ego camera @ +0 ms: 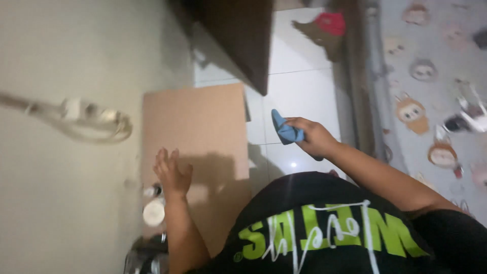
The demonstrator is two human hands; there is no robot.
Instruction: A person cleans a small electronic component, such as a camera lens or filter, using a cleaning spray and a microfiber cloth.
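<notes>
We look down past a black shirt with green and white lettering [324, 233] at our two bare hands. Our right hand [314, 136] reaches out over the white tiled floor [299, 96], its grip closed around a blue cloth [285, 129]; the cloth bunches in the fingers and a pointed end sticks out beyond them. Our left hand [171, 172] lies flat with the fingers spread on a brown cardboard sheet [198, 122], its grip wide and holding nothing. Just beside that wrist stand a small white round container [153, 212] and a smaller bottle [152, 191], too blurred to tell more. The cardboard lies against a pale wall [66, 203], where a blurred cable with a plug block [86, 119] runs across. A dark wooden panel [243, 35] rises above the cardboard. To the right lies a bedsheet printed with cartoon figures [431, 76].
</notes>
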